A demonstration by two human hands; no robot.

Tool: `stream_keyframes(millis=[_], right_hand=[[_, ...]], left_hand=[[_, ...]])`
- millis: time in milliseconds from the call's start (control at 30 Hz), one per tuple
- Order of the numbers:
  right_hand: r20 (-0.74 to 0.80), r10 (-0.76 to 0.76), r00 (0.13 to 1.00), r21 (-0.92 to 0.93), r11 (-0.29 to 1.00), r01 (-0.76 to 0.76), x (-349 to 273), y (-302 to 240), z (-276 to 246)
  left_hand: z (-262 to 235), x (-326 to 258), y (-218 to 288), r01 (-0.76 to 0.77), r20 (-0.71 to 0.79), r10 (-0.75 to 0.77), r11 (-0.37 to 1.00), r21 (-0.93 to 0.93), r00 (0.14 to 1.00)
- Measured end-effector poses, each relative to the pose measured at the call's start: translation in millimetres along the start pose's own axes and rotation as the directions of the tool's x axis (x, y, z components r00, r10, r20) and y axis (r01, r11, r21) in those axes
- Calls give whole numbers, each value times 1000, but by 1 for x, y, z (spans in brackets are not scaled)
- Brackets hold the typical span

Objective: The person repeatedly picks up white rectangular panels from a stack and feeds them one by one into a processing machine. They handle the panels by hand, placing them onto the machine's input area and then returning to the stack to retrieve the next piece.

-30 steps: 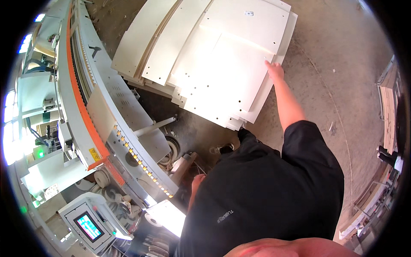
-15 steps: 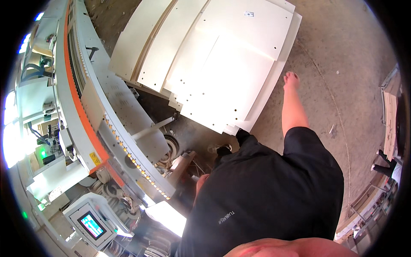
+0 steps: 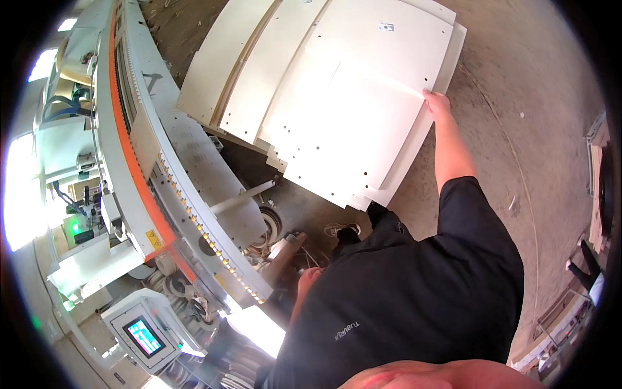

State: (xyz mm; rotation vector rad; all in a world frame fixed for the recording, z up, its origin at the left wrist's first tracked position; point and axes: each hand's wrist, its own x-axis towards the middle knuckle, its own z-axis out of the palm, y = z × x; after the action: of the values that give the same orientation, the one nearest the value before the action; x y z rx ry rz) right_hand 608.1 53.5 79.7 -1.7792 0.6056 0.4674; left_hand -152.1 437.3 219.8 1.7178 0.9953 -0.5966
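My right hand (image 3: 437,104) is at the right edge of a stack of white panels, its fingers closed on the edge of the upper white panel (image 3: 372,97). That panel has several small dark holes and a small label near its far end. More white panels lie beneath it and stick out at the right and near edges. My left hand (image 3: 309,279) hangs low beside my body, left of my black shirt, partly covered by it; its fingers are too hidden to read, and nothing shows in it.
Left of the stack runs a long machine with an orange stripe (image 3: 133,194) and a row of yellowish rollers (image 3: 188,214). A flat board (image 3: 144,139) stands in its track. A control screen (image 3: 144,336) sits at lower left. At the far right, another person (image 3: 586,269) is partly visible.
My right hand has moved from over the floor to the edge of the upper panel and closed on it. The view has shifted slightly; the left hand stays low.
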Motion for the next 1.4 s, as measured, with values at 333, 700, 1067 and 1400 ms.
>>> stream_keyframes(millis=[333, 700, 1067, 1400], right_hand=[[151, 53, 987, -32, 998, -49, -215, 114, 57], [-134, -536, 834, -717, 633, 291, -306, 123, -43], [35, 140, 989, 58, 988, -142, -327, 218, -22], [113, 32, 993, -133, 991, -17, -428, 137, 124]], left_hand=[[26, 72, 99, 81, 171, -59, 989, -121, 983], [93, 181, 188, 189, 302, -19, 817, -545, 953], [45, 98, 97, 56, 71, -15, 776, -629, 997], [-21, -27, 9, -132, -162, -38, 411, -902, 986]])
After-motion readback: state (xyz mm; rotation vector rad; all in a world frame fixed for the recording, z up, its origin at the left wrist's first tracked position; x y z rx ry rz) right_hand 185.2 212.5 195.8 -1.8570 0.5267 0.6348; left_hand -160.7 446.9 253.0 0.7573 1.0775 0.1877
